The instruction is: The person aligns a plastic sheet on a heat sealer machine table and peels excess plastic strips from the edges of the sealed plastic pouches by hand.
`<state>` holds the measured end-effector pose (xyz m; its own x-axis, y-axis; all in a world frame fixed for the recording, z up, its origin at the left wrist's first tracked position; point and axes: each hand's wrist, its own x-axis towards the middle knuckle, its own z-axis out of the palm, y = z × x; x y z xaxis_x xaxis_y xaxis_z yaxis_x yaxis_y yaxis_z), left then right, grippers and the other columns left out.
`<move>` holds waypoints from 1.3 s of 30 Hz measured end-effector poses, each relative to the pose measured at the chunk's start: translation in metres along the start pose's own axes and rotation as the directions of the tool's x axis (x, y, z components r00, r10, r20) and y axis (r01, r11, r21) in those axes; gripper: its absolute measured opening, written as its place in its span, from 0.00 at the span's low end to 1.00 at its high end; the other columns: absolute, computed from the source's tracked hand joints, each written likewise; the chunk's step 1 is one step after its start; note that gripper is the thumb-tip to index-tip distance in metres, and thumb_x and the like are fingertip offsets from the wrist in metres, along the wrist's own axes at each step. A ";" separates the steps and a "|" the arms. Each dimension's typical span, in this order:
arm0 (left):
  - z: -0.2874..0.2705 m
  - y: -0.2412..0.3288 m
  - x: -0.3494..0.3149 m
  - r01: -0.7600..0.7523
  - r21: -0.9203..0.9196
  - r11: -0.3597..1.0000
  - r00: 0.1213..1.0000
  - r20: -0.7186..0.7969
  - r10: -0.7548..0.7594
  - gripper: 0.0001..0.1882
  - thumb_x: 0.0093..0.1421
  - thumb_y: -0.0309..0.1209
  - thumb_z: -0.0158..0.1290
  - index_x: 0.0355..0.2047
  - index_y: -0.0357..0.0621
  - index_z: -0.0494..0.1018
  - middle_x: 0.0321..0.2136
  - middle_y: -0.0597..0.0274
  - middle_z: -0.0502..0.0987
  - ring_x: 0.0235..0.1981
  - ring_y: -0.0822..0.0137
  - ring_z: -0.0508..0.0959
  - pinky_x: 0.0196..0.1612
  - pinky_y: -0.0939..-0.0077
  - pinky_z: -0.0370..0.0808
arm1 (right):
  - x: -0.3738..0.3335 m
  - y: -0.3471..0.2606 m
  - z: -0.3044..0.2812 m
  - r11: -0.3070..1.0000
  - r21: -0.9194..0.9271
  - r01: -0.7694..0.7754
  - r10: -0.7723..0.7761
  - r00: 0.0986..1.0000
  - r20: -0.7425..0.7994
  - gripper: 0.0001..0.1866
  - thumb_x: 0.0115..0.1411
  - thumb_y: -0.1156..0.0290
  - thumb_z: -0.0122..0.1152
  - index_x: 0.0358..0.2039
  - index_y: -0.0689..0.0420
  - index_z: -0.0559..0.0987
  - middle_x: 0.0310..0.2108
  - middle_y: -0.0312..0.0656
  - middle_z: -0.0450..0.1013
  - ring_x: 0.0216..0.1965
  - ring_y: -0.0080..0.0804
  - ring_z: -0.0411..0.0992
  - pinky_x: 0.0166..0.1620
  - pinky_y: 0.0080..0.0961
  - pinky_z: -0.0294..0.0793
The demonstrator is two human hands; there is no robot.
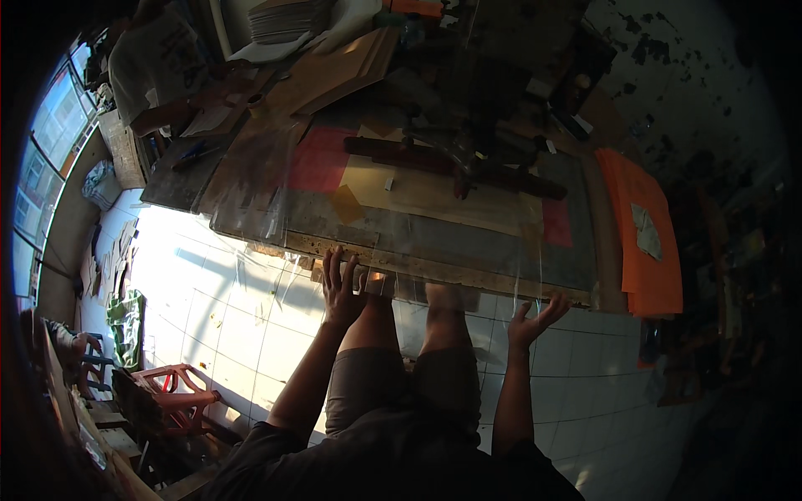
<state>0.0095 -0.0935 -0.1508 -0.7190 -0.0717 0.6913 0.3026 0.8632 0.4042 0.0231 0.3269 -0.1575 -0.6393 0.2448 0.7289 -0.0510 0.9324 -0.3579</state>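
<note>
My left hand (340, 288) lies against the front edge of a worn wooden worktable (418, 269), its fingers stretched upward and apart. Farther right, my right hand (539, 321) touches the same edge, thumb held away from the fingers. Clear plastic film (322, 200) covers part of the tabletop and hangs over the front edge near both hands; I cannot make out whether either hand pinches it. Under it show a pale yellow sheet (401, 185) and a red sheet (322, 159). A dark red bar with a metal fitting (376, 150) lies across the sheets.
Orange sheets (639, 225) overhang the table's right end. Brown cardboard (355, 67) is stacked at the back left, where another person (159, 71) works with paper. A reddish plastic stool (180, 397) stands on the tiled floor (242, 326) at the left.
</note>
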 end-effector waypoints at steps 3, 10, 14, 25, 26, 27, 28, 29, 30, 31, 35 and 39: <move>0.001 -0.001 0.000 0.002 0.006 1.000 1.000 -0.003 -0.002 0.30 0.58 0.28 0.61 0.62 0.46 0.66 0.69 0.45 0.56 0.71 0.36 0.52 0.69 0.41 0.58 | 0.000 0.000 0.000 1.000 0.003 0.002 -0.002 1.000 -0.003 0.40 0.64 0.70 0.55 0.72 0.59 0.49 0.73 0.56 0.44 0.75 0.65 0.33 0.72 0.63 0.41; 0.001 0.000 0.000 0.002 0.013 1.000 1.000 -0.010 -0.002 0.30 0.59 0.28 0.60 0.62 0.47 0.66 0.69 0.45 0.56 0.71 0.36 0.54 0.69 0.42 0.59 | -0.001 0.000 0.001 1.000 -0.005 -0.001 0.001 1.000 -0.013 0.39 0.65 0.70 0.54 0.72 0.59 0.49 0.73 0.56 0.44 0.75 0.65 0.34 0.71 0.63 0.42; 0.001 0.002 0.001 -0.004 0.015 1.000 1.000 -0.030 0.004 0.30 0.58 0.27 0.61 0.61 0.47 0.67 0.69 0.45 0.57 0.70 0.35 0.55 0.68 0.42 0.61 | -0.001 -0.001 0.001 1.000 -0.012 -0.002 0.002 1.000 -0.020 0.38 0.65 0.70 0.54 0.72 0.59 0.50 0.73 0.55 0.45 0.75 0.64 0.34 0.71 0.63 0.42; 0.002 0.001 0.002 -0.012 0.020 1.000 0.999 -0.037 0.013 0.30 0.58 0.27 0.61 0.61 0.47 0.67 0.68 0.45 0.58 0.69 0.35 0.56 0.67 0.42 0.62 | -0.001 -0.001 0.002 1.000 -0.011 -0.003 0.002 1.000 -0.015 0.39 0.64 0.72 0.54 0.72 0.59 0.49 0.73 0.55 0.44 0.75 0.65 0.33 0.71 0.63 0.41; 0.002 0.000 0.000 -0.011 0.023 1.000 0.999 -0.041 0.012 0.30 0.58 0.27 0.61 0.61 0.47 0.67 0.68 0.45 0.58 0.70 0.35 0.56 0.67 0.42 0.62 | -0.001 -0.001 0.002 1.000 -0.013 -0.004 0.004 1.000 -0.012 0.39 0.64 0.72 0.54 0.72 0.59 0.49 0.73 0.55 0.43 0.75 0.65 0.33 0.71 0.63 0.41; 0.004 -0.003 -0.001 -0.011 0.024 1.000 0.999 -0.041 0.012 0.30 0.58 0.27 0.61 0.61 0.47 0.67 0.68 0.45 0.58 0.70 0.35 0.56 0.67 0.42 0.62 | -0.001 -0.001 0.002 1.000 -0.012 -0.004 0.004 1.000 -0.012 0.39 0.64 0.72 0.54 0.72 0.59 0.49 0.73 0.55 0.43 0.75 0.65 0.33 0.71 0.63 0.41; 0.005 -0.006 -0.003 -0.025 0.043 0.999 0.999 -0.030 0.026 0.34 0.54 0.29 0.64 0.62 0.45 0.66 0.68 0.43 0.58 0.70 0.33 0.55 0.68 0.39 0.60 | -0.001 -0.001 0.002 1.000 -0.015 -0.004 0.004 1.000 -0.010 0.39 0.64 0.72 0.54 0.72 0.59 0.49 0.73 0.55 0.43 0.75 0.65 0.33 0.71 0.63 0.41; 0.006 -0.007 -0.003 -0.040 0.061 0.997 0.999 -0.017 0.041 0.39 0.51 0.32 0.67 0.62 0.44 0.64 0.67 0.41 0.57 0.70 0.31 0.53 0.69 0.36 0.58 | -0.001 -0.001 0.002 1.000 -0.019 -0.005 0.005 1.000 -0.010 0.39 0.64 0.71 0.55 0.72 0.59 0.48 0.74 0.55 0.43 0.75 0.65 0.33 0.71 0.63 0.42; 0.006 -0.007 -0.003 -0.040 0.060 0.997 0.999 -0.017 0.041 0.39 0.51 0.32 0.67 0.62 0.44 0.64 0.67 0.41 0.57 0.70 0.31 0.53 0.69 0.36 0.58 | -0.002 0.000 0.002 1.000 -0.020 -0.005 0.005 1.000 -0.010 0.39 0.64 0.71 0.55 0.72 0.59 0.48 0.74 0.55 0.43 0.75 0.65 0.33 0.71 0.63 0.42; 0.007 -0.008 -0.004 -0.039 0.059 0.998 0.999 -0.013 0.040 0.39 0.51 0.32 0.67 0.62 0.44 0.64 0.67 0.41 0.57 0.70 0.31 0.53 0.69 0.36 0.58 | -0.002 0.001 0.002 1.000 -0.022 0.001 -0.001 1.000 -0.013 0.39 0.65 0.71 0.55 0.72 0.59 0.49 0.74 0.55 0.43 0.75 0.65 0.33 0.72 0.63 0.42; 0.006 -0.007 -0.003 -0.045 0.059 0.997 0.999 -0.014 0.046 0.38 0.52 0.31 0.66 0.63 0.44 0.64 0.67 0.41 0.57 0.70 0.31 0.53 0.68 0.36 0.58 | -0.002 0.002 0.003 1.000 -0.018 -0.006 0.006 1.000 -0.015 0.38 0.66 0.69 0.54 0.72 0.59 0.49 0.73 0.55 0.43 0.75 0.65 0.34 0.72 0.63 0.41; 0.005 -0.007 -0.003 -0.044 0.063 0.997 0.999 -0.018 0.045 0.37 0.53 0.31 0.65 0.63 0.44 0.64 0.67 0.40 0.57 0.70 0.31 0.53 0.68 0.36 0.58 | -0.001 0.001 0.003 1.000 0.014 0.000 0.000 1.000 -0.028 0.40 0.63 0.68 0.56 0.72 0.59 0.51 0.72 0.56 0.45 0.74 0.68 0.34 0.70 0.68 0.42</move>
<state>0.0065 -0.0967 -0.1593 -0.6934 -0.0414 0.7194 0.2938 0.8953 0.3347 0.0217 0.3264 -0.1606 -0.6177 0.2522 0.7449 -0.0620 0.9286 -0.3658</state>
